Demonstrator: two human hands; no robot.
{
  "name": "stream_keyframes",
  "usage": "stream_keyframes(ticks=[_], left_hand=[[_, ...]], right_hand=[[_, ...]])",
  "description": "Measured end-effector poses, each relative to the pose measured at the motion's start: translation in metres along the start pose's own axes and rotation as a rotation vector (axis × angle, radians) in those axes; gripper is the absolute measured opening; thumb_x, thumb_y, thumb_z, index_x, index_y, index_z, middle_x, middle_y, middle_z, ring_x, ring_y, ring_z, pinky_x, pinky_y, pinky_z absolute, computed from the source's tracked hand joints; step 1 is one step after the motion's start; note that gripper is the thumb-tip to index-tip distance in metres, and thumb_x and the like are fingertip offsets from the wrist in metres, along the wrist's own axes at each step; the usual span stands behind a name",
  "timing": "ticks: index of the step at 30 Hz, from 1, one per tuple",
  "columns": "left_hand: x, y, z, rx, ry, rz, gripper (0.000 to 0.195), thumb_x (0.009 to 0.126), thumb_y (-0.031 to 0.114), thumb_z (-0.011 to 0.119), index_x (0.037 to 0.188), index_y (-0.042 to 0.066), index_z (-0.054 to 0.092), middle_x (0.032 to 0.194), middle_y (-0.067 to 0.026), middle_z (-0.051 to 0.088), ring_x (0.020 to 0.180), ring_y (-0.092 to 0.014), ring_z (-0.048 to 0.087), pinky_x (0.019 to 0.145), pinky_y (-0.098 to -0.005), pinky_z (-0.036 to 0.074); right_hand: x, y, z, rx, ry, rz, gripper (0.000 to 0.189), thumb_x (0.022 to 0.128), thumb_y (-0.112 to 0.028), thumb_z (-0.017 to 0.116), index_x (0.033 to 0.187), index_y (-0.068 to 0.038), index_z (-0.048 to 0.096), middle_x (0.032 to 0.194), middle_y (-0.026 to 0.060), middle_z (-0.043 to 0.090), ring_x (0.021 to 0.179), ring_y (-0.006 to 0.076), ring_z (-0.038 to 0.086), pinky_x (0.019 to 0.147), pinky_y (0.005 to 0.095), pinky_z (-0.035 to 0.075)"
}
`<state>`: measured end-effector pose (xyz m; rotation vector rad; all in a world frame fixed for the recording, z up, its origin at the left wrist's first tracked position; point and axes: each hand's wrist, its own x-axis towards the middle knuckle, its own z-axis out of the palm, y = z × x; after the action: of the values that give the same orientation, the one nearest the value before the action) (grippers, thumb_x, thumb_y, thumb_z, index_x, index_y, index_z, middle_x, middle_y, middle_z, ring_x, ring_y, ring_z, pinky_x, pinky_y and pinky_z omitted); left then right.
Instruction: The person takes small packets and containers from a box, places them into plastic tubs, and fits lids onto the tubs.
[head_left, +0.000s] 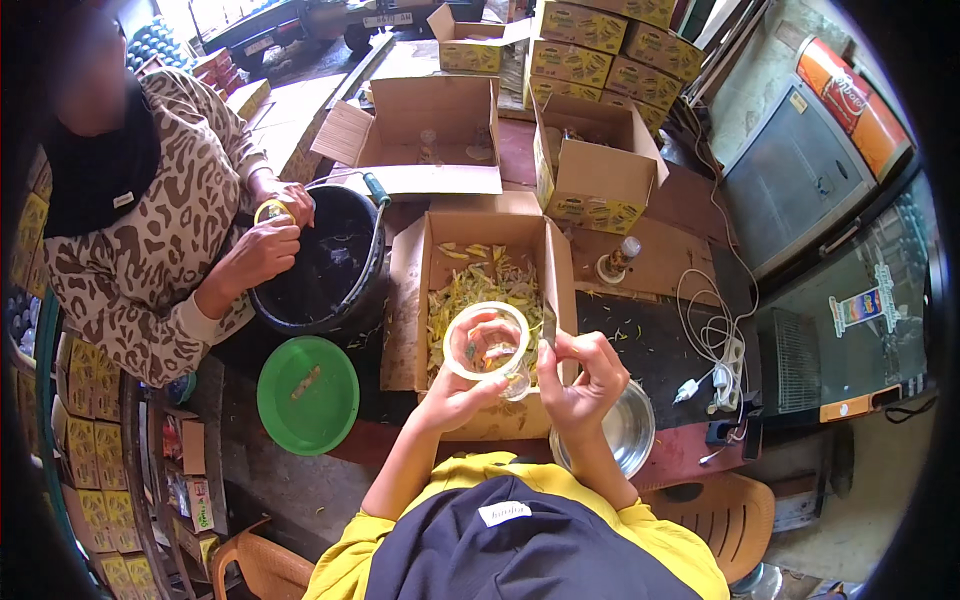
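My left hand (459, 397) holds a clear plastic cup (486, 341) with a pale rim and bits of label inside or on its wall. Close to the cup's right side, my right hand (583, 375) pinches a small flat blade (550, 324), apparently a knife or cutter. Both hands are above the near part of an open cardboard box (409, 300), which holds many yellow-green scraps (480, 281). A steel bowl (634, 427) is partly hidden behind my right forearm. Left of the box lies a green plastic basin (307, 405) with a small brownish piece in it.
A co-worker (172, 202) holds a yellow-labelled item over a black bucket (322, 262) at the left. Behind my box stand two open cartons (435, 112) (600, 172). A clear cup (619, 259), a white cable (724, 322) and a power strip (727, 375) are at the right.
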<state>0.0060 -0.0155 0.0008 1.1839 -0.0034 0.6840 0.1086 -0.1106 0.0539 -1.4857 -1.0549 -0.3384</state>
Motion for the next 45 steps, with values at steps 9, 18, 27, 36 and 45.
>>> stream_keyframes(ticks=[9, 18, 27, 36, 45], left_hand=[[-0.002, 0.001, -0.002, -0.105, 0.021, -0.052, 0.064, 0.075, 0.002, 0.057, 0.128, 0.005, 0.021, 0.117, -0.0114, 0.039, 0.114, -0.021, 0.038, 0.093, -0.0357, 0.034], [-0.004, 0.002, -0.001, 0.09, -0.003, 0.032, 0.064, 0.075, 0.002, 0.06, 0.126, 0.005, 0.022, 0.114, -0.0109, 0.041, 0.11, -0.02, 0.042, 0.093, -0.0352, 0.034], [-0.004, 0.003, -0.001, 0.249, -0.038, 0.064, 0.066, 0.073, 0.002, 0.062, 0.126, 0.004, 0.023, 0.113, -0.0103, 0.041, 0.108, -0.019, 0.043, 0.092, -0.0317, 0.035], [-0.011, 0.002, -0.004, 0.137, 0.017, 0.042, 0.067, 0.073, 0.006, 0.063, 0.126, 0.003, 0.023, 0.114, -0.0101, 0.04, 0.11, -0.019, 0.042, 0.093, -0.0344, 0.035], [-0.014, 0.003, -0.008, 0.22, -0.055, 0.013, 0.067, 0.071, 0.004, 0.062, 0.126, 0.004, 0.024, 0.112, -0.011, 0.041, 0.11, -0.02, 0.042, 0.093, -0.0326, 0.036]], right_hand=[[-0.008, -0.013, 0.003, 0.005, -0.08, -0.059, 0.016, 0.062, 0.008, 0.064, 0.074, 0.0, 0.057, 0.062, 0.007, 0.054, 0.053, 0.0121, 0.053, 0.046, 0.0207, 0.041], [-0.008, -0.013, 0.0, -0.087, -0.056, -0.127, 0.016, 0.062, 0.008, 0.064, 0.074, 0.0, 0.058, 0.065, 0.0087, 0.055, 0.054, 0.0152, 0.055, 0.049, 0.0226, 0.044], [-0.008, -0.007, 0.004, -0.148, -0.009, -0.114, 0.022, 0.062, 0.004, 0.066, 0.083, -0.003, 0.063, 0.067, 0.007, 0.057, 0.057, 0.0168, 0.058, 0.052, 0.0249, 0.046], [-0.015, -0.019, 0.001, -0.052, -0.05, 0.015, 0.015, 0.062, 0.007, 0.065, 0.074, -0.001, 0.059, 0.063, 0.0041, 0.054, 0.055, 0.0092, 0.054, 0.042, 0.0189, 0.034], [-0.014, -0.016, 0.007, -0.105, -0.003, -0.111, 0.016, 0.061, 0.009, 0.064, 0.074, 0.0, 0.059, 0.064, 0.0061, 0.055, 0.055, 0.0109, 0.054, 0.046, 0.0199, 0.038]])
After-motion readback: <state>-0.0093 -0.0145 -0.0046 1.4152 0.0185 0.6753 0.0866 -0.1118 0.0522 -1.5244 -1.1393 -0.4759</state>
